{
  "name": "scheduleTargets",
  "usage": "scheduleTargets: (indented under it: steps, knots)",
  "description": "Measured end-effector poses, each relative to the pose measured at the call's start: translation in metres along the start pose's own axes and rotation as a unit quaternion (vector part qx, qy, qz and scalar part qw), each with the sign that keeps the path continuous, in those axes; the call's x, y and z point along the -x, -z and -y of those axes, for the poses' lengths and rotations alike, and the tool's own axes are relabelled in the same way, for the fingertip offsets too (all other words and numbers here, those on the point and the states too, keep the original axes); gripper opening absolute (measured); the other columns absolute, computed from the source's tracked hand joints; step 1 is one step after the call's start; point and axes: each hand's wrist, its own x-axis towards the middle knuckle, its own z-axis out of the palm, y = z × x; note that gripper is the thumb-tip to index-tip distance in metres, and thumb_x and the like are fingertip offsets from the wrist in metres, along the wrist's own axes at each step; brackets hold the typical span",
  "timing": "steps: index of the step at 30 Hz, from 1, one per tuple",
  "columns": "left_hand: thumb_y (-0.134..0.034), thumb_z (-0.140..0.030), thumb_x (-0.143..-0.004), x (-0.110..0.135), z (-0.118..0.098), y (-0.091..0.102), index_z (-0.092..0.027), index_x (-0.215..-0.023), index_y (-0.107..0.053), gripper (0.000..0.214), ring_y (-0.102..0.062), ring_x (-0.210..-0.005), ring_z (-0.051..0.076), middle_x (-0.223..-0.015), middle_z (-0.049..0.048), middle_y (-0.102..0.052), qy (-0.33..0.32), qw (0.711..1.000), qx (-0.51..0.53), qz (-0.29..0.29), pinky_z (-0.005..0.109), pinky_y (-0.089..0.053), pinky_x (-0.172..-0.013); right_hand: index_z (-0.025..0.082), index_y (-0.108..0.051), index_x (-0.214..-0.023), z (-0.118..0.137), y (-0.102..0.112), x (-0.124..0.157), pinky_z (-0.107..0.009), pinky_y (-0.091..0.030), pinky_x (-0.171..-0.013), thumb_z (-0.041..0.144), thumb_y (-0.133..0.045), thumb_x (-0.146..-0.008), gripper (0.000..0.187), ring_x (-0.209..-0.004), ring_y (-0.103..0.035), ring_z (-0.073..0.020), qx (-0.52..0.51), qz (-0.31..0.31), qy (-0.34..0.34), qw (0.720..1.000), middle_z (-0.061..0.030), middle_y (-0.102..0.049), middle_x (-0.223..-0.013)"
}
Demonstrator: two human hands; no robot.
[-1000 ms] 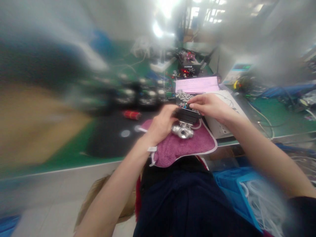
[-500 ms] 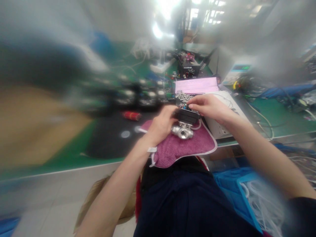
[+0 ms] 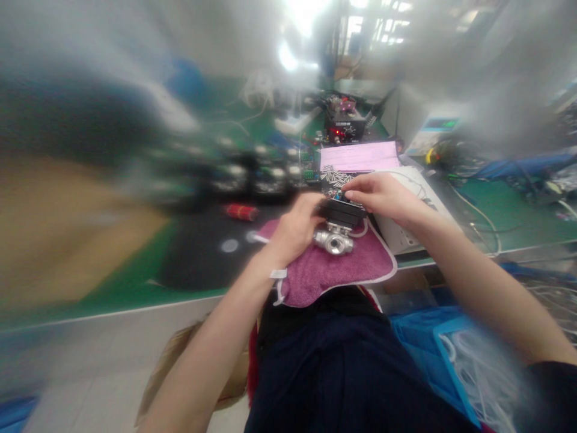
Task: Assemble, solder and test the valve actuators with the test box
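Note:
A small black box (image 3: 343,211) sits on top of a shiny metal valve body (image 3: 334,242), which rests on a magenta towel (image 3: 342,272) at the bench edge. My left hand (image 3: 295,228) is curled against the left side of the black box and grips it. My right hand (image 3: 383,195) reaches over the box's top, its fingers pinched together at the far left corner; what the fingertips press on is too small to make out.
A green bench (image 3: 135,270) carries a black mat (image 3: 202,246), a red cylinder (image 3: 241,211), a pink sheet (image 3: 359,156), a white device (image 3: 408,231), a black instrument with red lights (image 3: 345,123) and cables. Blue bins (image 3: 451,355) stand below right. The left side is blurred.
Hardly anything differs. Both hands stay on the black box, with my right fingers shifting very slightly at its top.

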Motion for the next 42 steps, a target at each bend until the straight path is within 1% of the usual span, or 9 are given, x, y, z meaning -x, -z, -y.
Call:
scheduleTargets:
  steps: [9, 14, 19, 25, 33, 35, 38, 40, 42]
  knots:
    - [-0.051, -0.017, -0.103, 0.001, 0.0, 0.002, -0.027, -0.146, -0.05, 0.043, -0.064, -0.135, 0.022, -0.144, 0.0084, -0.061, 0.003, 1.0, 0.0, 0.007, 0.043, -0.056, -0.115, 0.023, -0.082, -0.107, 0.001, 0.002, 0.001, -0.036, -0.059, -0.075, 0.029, -0.073, -0.093, 0.018, -0.079, -0.069, -0.0193, -0.015, 0.018, -0.023, 0.999, -0.0055, -0.082, -0.099]
    - [-0.051, -0.019, -0.104, 0.001, 0.001, 0.001, -0.026, -0.146, -0.05, 0.042, -0.064, -0.134, 0.022, -0.143, 0.0089, -0.061, 0.0, 1.0, -0.005, 0.008, 0.042, -0.056, -0.114, 0.022, -0.081, -0.105, 0.002, 0.001, 0.001, -0.038, -0.059, -0.082, 0.028, -0.074, -0.092, 0.016, -0.086, -0.071, -0.0208, -0.026, 0.015, -0.014, 0.999, -0.0063, -0.082, -0.102]
    - [-0.05, -0.018, -0.104, 0.001, 0.001, 0.001, -0.026, -0.146, -0.049, 0.042, -0.063, -0.134, 0.023, -0.144, 0.009, -0.061, -0.003, 1.0, -0.006, 0.008, 0.042, -0.055, -0.114, 0.021, -0.081, -0.103, 0.003, 0.0, 0.001, -0.038, -0.06, -0.083, 0.034, -0.073, -0.092, 0.018, -0.084, -0.07, -0.0199, -0.024, 0.02, -0.01, 0.999, -0.0054, -0.081, -0.097]
    - [-0.051, -0.016, -0.103, 0.0, 0.001, 0.002, -0.026, -0.145, -0.05, 0.043, -0.063, -0.133, 0.022, -0.143, 0.0084, -0.061, -0.002, 1.0, -0.005, 0.006, 0.041, -0.056, -0.114, 0.022, -0.082, -0.103, -0.003, 0.0, -0.002, -0.04, -0.061, -0.085, 0.034, -0.076, -0.09, 0.019, -0.085, -0.072, -0.0212, -0.025, 0.015, -0.001, 1.0, -0.0064, -0.083, -0.1]
    - [-0.052, -0.017, -0.104, 0.001, 0.001, 0.001, -0.025, -0.144, -0.05, 0.042, -0.064, -0.131, 0.021, -0.141, 0.0081, -0.061, -0.008, 1.0, -0.008, 0.002, 0.039, -0.055, -0.114, 0.021, -0.082, -0.104, -0.008, -0.001, -0.004, -0.043, -0.062, -0.087, 0.036, -0.074, -0.092, 0.021, -0.088, -0.072, -0.0233, -0.017, 0.014, 0.013, 1.0, -0.0076, -0.082, -0.1]
    - [-0.052, -0.016, -0.104, 0.0, 0.001, 0.001, -0.025, -0.144, -0.05, 0.042, -0.064, -0.131, 0.021, -0.141, 0.0082, -0.061, -0.009, 1.0, -0.01, 0.002, 0.038, -0.055, -0.113, 0.021, -0.082, -0.104, -0.009, -0.002, -0.003, -0.044, -0.061, -0.087, 0.038, -0.076, -0.091, 0.023, -0.088, -0.073, -0.0244, -0.003, 0.002, 0.015, 1.0, -0.0084, -0.083, -0.103]
    - [-0.053, -0.015, -0.103, 0.0, 0.002, 0.001, -0.024, -0.145, -0.05, 0.042, -0.064, -0.132, 0.021, -0.141, 0.0087, -0.062, -0.011, 1.0, -0.012, 0.0, 0.039, -0.055, -0.114, 0.02, -0.081, -0.107, -0.003, 0.002, 0.002, -0.042, -0.06, -0.079, 0.041, -0.076, -0.091, 0.027, -0.083, -0.072, -0.0241, 0.035, -0.041, 0.024, 0.998, -0.0096, -0.083, -0.103]
    - [-0.054, -0.015, -0.103, 0.001, 0.003, 0.0, -0.024, -0.145, -0.049, 0.043, -0.064, -0.133, 0.022, -0.142, 0.0092, -0.062, -0.015, 1.0, -0.011, -0.003, 0.039, -0.055, -0.114, 0.02, -0.082, -0.109, 0.005, 0.013, 0.009, -0.04, -0.058, -0.075, 0.043, -0.075, -0.093, 0.029, -0.078, -0.071, -0.0227, 0.082, -0.097, 0.041, 0.991, -0.0094, -0.082, -0.101]
    - [-0.053, -0.015, -0.103, 0.001, 0.004, 0.0, -0.024, -0.146, -0.049, 0.043, -0.064, -0.133, 0.022, -0.143, 0.0095, -0.062, -0.018, 1.0, -0.009, -0.006, 0.039, -0.056, -0.114, 0.021, -0.082, -0.11, 0.012, 0.031, 0.017, -0.04, -0.055, -0.074, 0.044, -0.074, -0.094, 0.029, -0.076, -0.069, -0.0218, 0.135, -0.174, 0.061, 0.974, -0.0085, -0.081, -0.098]
